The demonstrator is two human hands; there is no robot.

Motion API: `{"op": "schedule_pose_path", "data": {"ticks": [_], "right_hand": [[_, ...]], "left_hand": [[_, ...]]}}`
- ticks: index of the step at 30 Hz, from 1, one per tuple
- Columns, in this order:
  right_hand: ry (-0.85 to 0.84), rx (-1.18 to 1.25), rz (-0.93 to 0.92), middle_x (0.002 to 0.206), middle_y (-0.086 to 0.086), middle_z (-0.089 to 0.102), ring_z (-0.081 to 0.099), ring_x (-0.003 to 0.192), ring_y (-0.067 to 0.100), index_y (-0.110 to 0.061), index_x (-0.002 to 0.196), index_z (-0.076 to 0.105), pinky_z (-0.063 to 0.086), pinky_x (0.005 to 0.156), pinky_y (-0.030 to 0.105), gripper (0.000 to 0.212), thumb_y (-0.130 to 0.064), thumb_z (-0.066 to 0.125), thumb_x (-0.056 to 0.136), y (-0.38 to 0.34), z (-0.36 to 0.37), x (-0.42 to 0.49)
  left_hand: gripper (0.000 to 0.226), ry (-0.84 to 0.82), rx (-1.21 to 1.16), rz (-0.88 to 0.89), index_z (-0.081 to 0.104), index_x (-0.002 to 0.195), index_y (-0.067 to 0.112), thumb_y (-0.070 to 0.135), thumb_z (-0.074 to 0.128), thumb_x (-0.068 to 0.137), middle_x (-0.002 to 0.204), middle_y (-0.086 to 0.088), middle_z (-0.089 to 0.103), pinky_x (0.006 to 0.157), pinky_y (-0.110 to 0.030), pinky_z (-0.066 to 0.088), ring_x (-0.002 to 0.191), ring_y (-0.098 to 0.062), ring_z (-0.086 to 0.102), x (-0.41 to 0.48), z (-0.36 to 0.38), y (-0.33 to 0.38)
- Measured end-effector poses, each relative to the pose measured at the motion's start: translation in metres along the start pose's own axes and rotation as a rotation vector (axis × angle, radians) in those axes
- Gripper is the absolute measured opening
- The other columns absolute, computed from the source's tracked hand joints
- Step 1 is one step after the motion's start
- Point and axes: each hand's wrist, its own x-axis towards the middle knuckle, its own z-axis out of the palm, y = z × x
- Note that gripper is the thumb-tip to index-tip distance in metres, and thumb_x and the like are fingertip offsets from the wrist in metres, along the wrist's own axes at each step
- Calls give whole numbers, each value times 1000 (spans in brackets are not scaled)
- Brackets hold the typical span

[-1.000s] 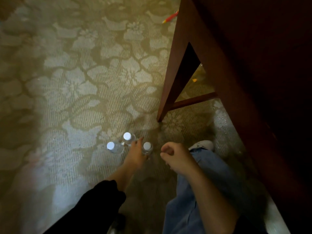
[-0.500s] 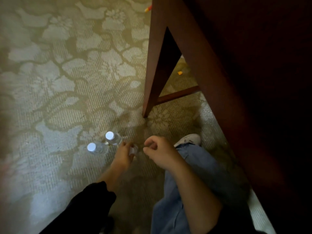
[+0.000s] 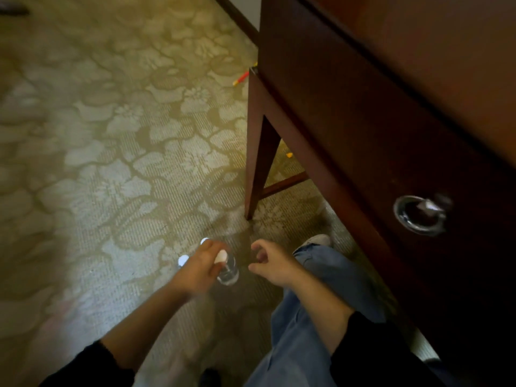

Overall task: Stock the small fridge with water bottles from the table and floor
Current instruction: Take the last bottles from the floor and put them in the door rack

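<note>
Water bottle [image 3: 228, 270] with a white cap is in the left hand [image 3: 201, 268], fingers wrapped around its neck, tilted and looking lifted a bit off the patterned carpet [image 3: 111, 169], though the blur makes that hard to call for sure. Two more bottles sit on the carpet right behind that hand, and only their white caps peek out: one cap [image 3: 204, 241] just past the knuckles, the other cap [image 3: 183, 260] to the left of the wrist. The right hand [image 3: 272, 265] hangs close by on the other side of the held bottle, fingers curled in loosely with nothing in them, not touching the bottle. Under it there's a leg in blue jeans [image 3: 310, 317] with a light shoe [image 3: 317, 240] poking out at the front. Both arms have dark sleeves pushed up toward the elbow. On the right stands a dark wooden desk [image 3: 349, 113] with a round metal ring pull [image 3: 420, 215] on its drawer front, its tapered leg [image 3: 258, 163] landing on the carpet just beyond the hands. Further back near the desk corner lies a small red and yellow object [image 3: 241, 78], too blurry to identify.
</note>
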Motion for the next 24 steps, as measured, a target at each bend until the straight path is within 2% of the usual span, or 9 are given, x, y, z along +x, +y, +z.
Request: {"op": "schedule_pose_path", "data": {"ticks": [3,7,9,11,12,16,19,22,24], "right_hand": [[43,18,-114,144,2,35,36,132,19,-24,140,36,38,96,27,58,-21,62,88,-12,-7,-33],[124,-50,-255,146,0,35,36,134,17,-25,142,34,37,108,35,70,-27,71,82,-32,-15,-78],[156,-33,-304,142,-2,42,41,131,16,-26,139,37,40,107,40,72,-32,73,78,-40,-18,-102],[197,-21,-360,138,-3,47,45,126,12,-25,137,40,42,104,33,69,-29,74,77,-49,-24,-129],[214,-16,-392,136,-4,48,46,125,10,-25,137,41,41,102,29,68,-27,75,78,-54,-28,-143],[288,-14,-508,130,-18,47,43,122,-3,-30,137,38,39,97,15,68,-25,75,79,-67,-39,-200],[425,-28,-591,133,-24,42,40,125,-5,-36,138,33,37,105,22,74,-30,75,78,-73,-46,-240],[517,41,-625,134,-22,49,46,124,-5,-39,138,34,40,106,28,76,-33,77,75,-74,-57,-274],[577,67,-618,129,-18,55,51,122,2,-43,132,39,44,104,37,73,-41,77,70,-73,-65,-294]], "left_hand": [[26,-20,26,92,52,117,26,22,52,92,114,6,48,93,-25,44,104,-10,50,-21,-37,30],[24,-32,83,222,53,114,27,20,54,91,102,13,45,81,-10,36,96,-3,44,-44,-82,82],[22,-66,107,288,53,112,30,23,53,91,104,12,47,85,-14,39,96,-4,45,-57,-105,111],[19,-111,116,352,52,107,36,26,52,91,108,10,51,89,-25,44,99,-5,49,-70,-126,139],[17,-127,115,386,52,104,37,26,51,91,108,9,52,88,-25,43,99,-4,50,-77,-136,153],[17,-152,146,502,53,107,32,22,50,94,108,6,50,75,-12,37,89,4,48,-104,-173,211],[17,-146,161,619,55,108,30,21,51,94,106,2,54,68,-9,36,81,4,48,-121,-198,254],[16,-172,177,726,54,106,34,24,49,95,103,6,54,70,-19,40,83,-5,51,-138,-213,297],[16,-169,190,785,53,106,37,26,47,96,102,11,53,72,-20,42,84,-6,52,-147,-216,321]]}}
